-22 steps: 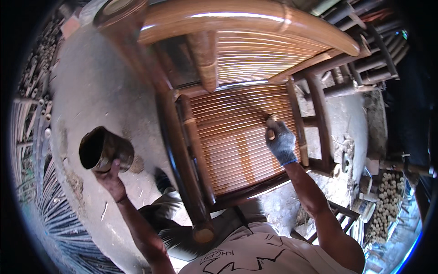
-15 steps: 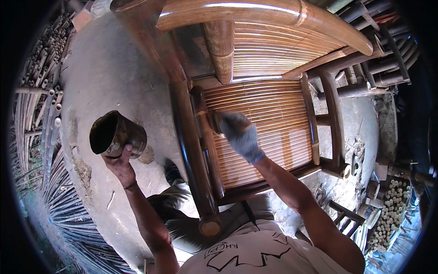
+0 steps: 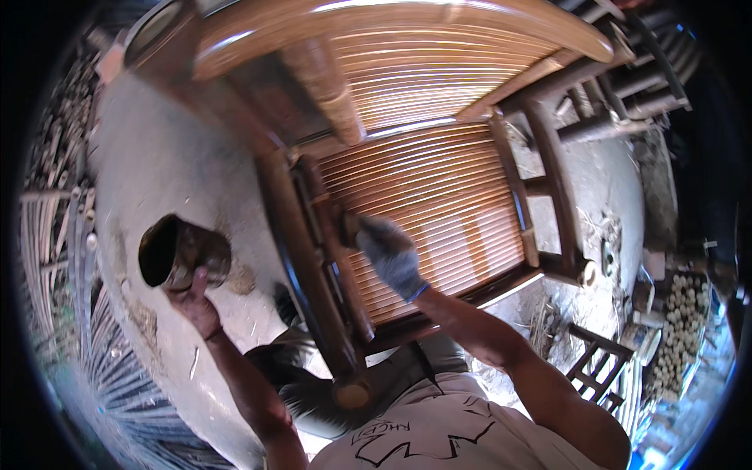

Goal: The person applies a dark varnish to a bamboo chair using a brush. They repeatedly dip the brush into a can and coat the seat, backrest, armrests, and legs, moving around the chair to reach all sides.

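My left hand [image 3: 196, 301], bare, is closed on the lower side of a dark, stained pot [image 3: 205, 254], holding it tilted above the floor to the left. The pot's mouth faces left and its inside is dark. My right hand [image 3: 388, 251] wears a grey knit glove and is closed around a brush [image 3: 349, 229], mostly hidden in the fingers; its dark end meets the pole along the seat's left side. The glossy brown bamboo chair [image 3: 439, 204] has a slatted seat and back, with thick poles for its frame. Its left armrest pole [image 3: 301, 274] runs toward me, ending near my lap.
Bundled thin bamboo poles [image 3: 133, 399] lie at the left. More dark bamboo furniture [image 3: 619, 117] stands at the upper right. A small dark frame [image 3: 597, 360] and a stack of cut bamboo ends [image 3: 677, 337] are at the lower right. The concrete floor [image 3: 164, 172] shows stains.
The view has shifted, so the chair appears farther left. My gloved right hand with the brush has moved slightly nearer to me along the side pole. The pot stays in my left hand.
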Demonstrator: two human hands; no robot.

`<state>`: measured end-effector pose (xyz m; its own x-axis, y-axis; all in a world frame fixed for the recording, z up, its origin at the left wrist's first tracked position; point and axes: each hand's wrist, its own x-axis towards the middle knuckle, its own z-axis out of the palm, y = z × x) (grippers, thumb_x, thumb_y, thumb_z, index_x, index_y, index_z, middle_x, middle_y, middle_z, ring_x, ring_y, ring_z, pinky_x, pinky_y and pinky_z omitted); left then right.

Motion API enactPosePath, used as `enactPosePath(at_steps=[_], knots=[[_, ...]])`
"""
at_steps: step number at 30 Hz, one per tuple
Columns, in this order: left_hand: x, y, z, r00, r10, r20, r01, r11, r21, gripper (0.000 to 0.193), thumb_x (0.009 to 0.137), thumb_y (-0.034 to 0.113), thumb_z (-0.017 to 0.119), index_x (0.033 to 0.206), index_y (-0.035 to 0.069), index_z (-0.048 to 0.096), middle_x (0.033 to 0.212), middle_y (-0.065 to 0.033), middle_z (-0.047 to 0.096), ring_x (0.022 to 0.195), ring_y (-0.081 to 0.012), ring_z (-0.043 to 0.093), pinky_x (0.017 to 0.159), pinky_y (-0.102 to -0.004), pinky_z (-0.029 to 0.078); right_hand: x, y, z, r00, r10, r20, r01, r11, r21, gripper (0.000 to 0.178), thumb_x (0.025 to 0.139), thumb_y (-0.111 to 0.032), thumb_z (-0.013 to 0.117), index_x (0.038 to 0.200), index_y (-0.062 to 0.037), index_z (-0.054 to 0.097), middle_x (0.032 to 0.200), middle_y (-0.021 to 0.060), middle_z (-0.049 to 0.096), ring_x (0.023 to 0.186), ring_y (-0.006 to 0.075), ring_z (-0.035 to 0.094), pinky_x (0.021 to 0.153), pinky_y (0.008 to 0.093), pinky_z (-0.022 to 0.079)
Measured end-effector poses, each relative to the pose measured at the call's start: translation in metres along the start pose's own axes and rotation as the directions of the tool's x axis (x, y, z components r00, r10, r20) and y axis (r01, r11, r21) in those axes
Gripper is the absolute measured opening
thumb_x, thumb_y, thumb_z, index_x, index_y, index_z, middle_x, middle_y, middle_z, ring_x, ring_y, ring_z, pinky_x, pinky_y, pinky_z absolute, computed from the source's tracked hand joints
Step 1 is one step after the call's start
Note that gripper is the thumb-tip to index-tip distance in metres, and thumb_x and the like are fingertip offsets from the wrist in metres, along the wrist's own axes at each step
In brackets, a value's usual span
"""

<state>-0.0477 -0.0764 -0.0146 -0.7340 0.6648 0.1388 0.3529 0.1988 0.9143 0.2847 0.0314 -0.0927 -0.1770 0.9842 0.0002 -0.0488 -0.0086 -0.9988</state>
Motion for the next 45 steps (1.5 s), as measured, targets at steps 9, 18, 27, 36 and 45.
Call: enactPosePath(at_steps=[9,18,27,36,45], knots=[[-0.003,-0.021,0.001,0.995,0.048,-0.084,-0.055,0.995,-0.084,0.086,0.081,0.031,0.08,0.147,-0.003,0.034,0.144,-0.0213,0.047,0.128,-0.0329,0.05,0.108,-0.0433,0.042,0.075,-0.026,-0.246,0.969,0.049,-0.243,-0.162,0.867,-0.472,0.02,0.091,-0.012,0.07,0.109,-0.0044,0.071,0.08,0.0027,0.068,0.067,0.0099,0.065,0.058,0.0254,0.052],[-0.002,-0.021,0.0,0.994,0.076,-0.08,-0.083,0.992,-0.094,0.083,0.081,0.03,0.08,0.144,-0.003,0.038,0.142,-0.02,0.048,0.126,-0.032,0.051,0.106,-0.0428,0.043,0.054,-0.02,-0.166,0.909,-0.312,0.278,0.358,0.237,-0.903,0.042,0.081,-0.016,0.066,0.123,-0.0125,0.059,0.109,0.0107,0.067,0.091,0.0316,0.067,0.072,0.0421,0.057],[-0.011,-0.002,0.01,0.992,0.089,-0.093,-0.094,0.994,-0.05,0.076,0.082,0.032,0.079,0.137,-0.007,0.045,0.136,-0.0229,0.054,0.122,-0.0339,0.054,0.107,-0.0424,0.04,0.045,0.009,-0.071,0.971,0.19,0.144,-0.153,0.96,-0.235,0.024,0.091,-0.024,0.067,0.11,-0.0092,0.07,0.094,0.0081,0.071,0.086,0.0216,0.07,0.076,0.0333,0.057],[-0.017,-0.002,-0.002,0.996,0.075,-0.058,-0.076,0.997,-0.02,0.082,0.082,0.032,0.079,0.141,-0.007,0.039,0.139,-0.0227,0.052,0.125,-0.0341,0.052,0.11,-0.0428,0.039,0.193,-0.079,-0.246,0.83,-0.362,-0.423,-0.034,0.725,-0.688,0.027,0.09,-0.027,0.064,0.105,-0.0068,0.073,0.092,0.0167,0.073,0.085,0.0326,0.072,0.077,0.0409,0.056],[-0.029,-0.016,-0.006,0.985,0.15,-0.087,-0.15,0.989,0.005,0.075,0.083,0.033,0.078,0.138,-0.008,0.045,0.133,-0.0207,0.056,0.12,-0.0299,0.055,0.103,-0.0413,0.044,0.18,-0.105,-0.248,0.953,-0.218,0.209,0.197,-0.074,-0.978,0.022,0.089,-0.026,0.055,0.097,-0.013,0.072,0.094,0.0171,0.071,0.088,0.0376,0.069,0.079,0.0493,0.055]])
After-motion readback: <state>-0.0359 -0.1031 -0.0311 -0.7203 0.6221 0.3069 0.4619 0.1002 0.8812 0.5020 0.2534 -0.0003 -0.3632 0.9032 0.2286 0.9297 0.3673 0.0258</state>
